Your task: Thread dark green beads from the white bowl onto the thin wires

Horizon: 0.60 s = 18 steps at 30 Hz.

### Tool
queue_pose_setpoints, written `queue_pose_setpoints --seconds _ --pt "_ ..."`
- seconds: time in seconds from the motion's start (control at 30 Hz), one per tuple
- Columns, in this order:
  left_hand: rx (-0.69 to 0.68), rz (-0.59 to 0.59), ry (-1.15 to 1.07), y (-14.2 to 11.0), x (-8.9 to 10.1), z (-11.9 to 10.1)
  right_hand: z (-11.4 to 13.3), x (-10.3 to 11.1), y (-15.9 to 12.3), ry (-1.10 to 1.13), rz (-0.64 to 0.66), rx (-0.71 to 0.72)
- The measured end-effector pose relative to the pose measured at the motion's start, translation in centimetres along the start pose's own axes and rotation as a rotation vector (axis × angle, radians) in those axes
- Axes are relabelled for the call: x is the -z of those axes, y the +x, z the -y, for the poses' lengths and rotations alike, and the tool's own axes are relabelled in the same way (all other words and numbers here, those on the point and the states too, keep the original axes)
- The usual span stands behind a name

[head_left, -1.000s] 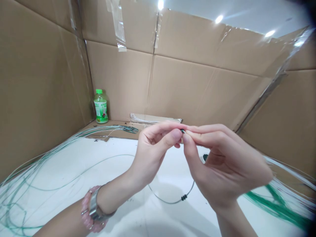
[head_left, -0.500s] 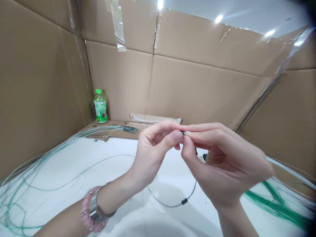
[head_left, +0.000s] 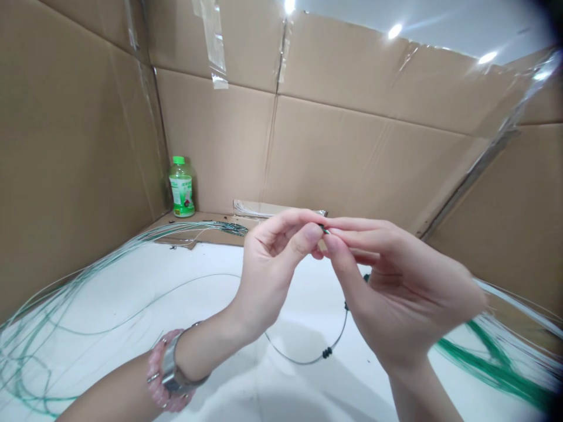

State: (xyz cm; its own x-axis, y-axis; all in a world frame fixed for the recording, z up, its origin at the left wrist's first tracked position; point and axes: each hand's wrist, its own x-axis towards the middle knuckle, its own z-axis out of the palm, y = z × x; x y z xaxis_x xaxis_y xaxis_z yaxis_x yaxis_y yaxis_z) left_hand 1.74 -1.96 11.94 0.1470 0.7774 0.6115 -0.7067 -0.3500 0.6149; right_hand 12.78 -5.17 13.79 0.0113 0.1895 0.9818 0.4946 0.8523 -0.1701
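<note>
My left hand (head_left: 270, 272) and my right hand (head_left: 396, 287) meet at the fingertips above the white table. Pinched in my left finger and thumb is a small black piece (head_left: 322, 227), mostly covered. Right against it, my right finger and thumb grip the end of a thin green wire (head_left: 326, 231). Below the hands a thin wire loop (head_left: 301, 363) hangs or lies in a curve; the fingers hide how it joins the held end. A cluster of small black rings (head_left: 327, 352) sits on this loop, with another black cluster (head_left: 346, 306) higher up.
A green-capped bottle (head_left: 182, 190) stands in the back left corner. Bundled green and white wires (head_left: 145, 239) with dark ends lie at left, their tips on a cardboard strip (head_left: 176, 237). More green wires (head_left: 492, 363) lie at right. Cardboard walls (head_left: 352, 158) enclose the white table (head_left: 211, 375).
The hands stay fingertip to fingertip, rising slightly. A green tip now shows between the fingers, where a black and pale bit showed before. The right thumb has shifted a little.
</note>
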Motion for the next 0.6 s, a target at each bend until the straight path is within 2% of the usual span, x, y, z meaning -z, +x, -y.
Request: queue_pose_setpoints --seconds 0.2,0.47,0.6 --pt "-0.01 -0.001 -0.022 0.07 -0.05 0.36 -0.11 -0.04 0.05 -0.029 -0.02 0.032" --pt "-0.118 0.055 0.043 0.12 0.54 0.74 -0.07 -0.15 0.06 -0.018 -0.021 0.031" --pt "-0.138 0.041 0.077 0.13 0.64 0.65 -0.01 0.08 0.01 -0.016 -0.005 0.032"
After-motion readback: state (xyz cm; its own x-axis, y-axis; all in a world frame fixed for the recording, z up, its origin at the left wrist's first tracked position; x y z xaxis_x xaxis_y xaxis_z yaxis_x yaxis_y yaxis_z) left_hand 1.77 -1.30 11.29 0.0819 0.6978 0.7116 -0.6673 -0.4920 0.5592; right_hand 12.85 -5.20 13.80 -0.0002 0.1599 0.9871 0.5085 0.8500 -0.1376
